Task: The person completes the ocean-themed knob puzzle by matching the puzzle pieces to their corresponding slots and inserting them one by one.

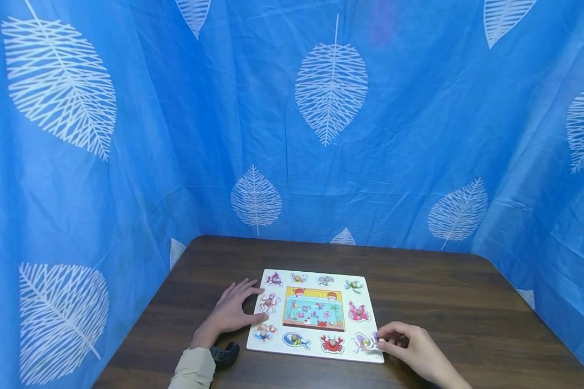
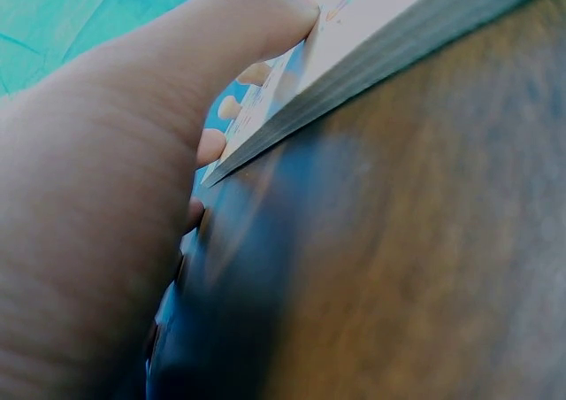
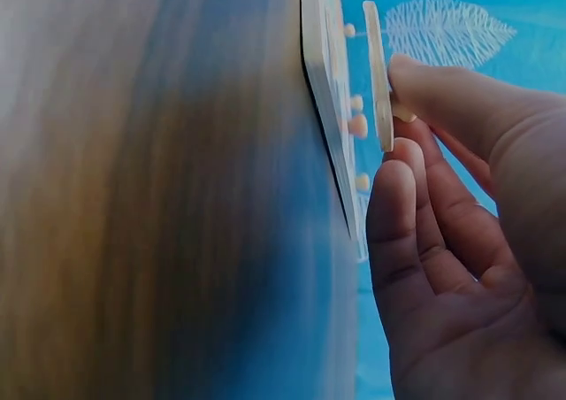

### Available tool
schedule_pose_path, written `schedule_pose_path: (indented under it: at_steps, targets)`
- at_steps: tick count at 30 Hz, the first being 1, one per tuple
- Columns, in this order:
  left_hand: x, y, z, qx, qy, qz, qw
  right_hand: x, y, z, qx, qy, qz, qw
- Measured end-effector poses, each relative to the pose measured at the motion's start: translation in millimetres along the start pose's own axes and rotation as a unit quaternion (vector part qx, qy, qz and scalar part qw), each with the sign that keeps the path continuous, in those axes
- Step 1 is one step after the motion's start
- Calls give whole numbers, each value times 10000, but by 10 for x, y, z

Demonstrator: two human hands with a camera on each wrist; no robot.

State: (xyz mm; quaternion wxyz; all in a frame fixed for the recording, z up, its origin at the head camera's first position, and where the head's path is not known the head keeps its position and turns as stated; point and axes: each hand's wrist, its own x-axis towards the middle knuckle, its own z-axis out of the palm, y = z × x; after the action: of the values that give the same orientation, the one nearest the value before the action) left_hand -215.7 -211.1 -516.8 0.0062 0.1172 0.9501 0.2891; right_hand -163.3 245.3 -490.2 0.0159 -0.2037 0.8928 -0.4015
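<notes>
A white wooden peg puzzle board (image 1: 313,279) with sea-creature pieces lies on the table. My right hand (image 1: 411,347) pinches a knobbed puzzle piece (image 3: 378,81) by its wooden knob, with the thumb against the fingertips. Seen edge-on in the right wrist view, this thin piece stands a little off the board's face; from the head it overlaps the lower right corner. My left hand (image 1: 232,313) rests at the board's left edge, fingers spread and fairly straight, thumb (image 2: 274,24) on the rim. Nearest to it are an octopus piece (image 1: 269,302) and an orange-and-blue piece (image 1: 264,333).
Along the bottom of the board sit a blue fish piece (image 1: 297,340) and a red crab piece (image 1: 332,344); a pink piece (image 1: 358,312) is above the right corner. An aquarium picture fills the middle. Blue leaf-print curtains (image 1: 282,108) enclose the dark wooden table (image 1: 433,292).
</notes>
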Motion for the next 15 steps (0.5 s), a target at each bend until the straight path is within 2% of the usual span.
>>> schedule_pose_path:
  at_steps: [9, 15]
  targets:
    - [-7, -6, 4, -30, 2, 12, 10000, 92, -29, 101, 8, -142, -293, 9995]
    - [-1, -3, 6, 4, 29, 43, 10000, 143, -49, 153, -143, -64, -726, 9972]
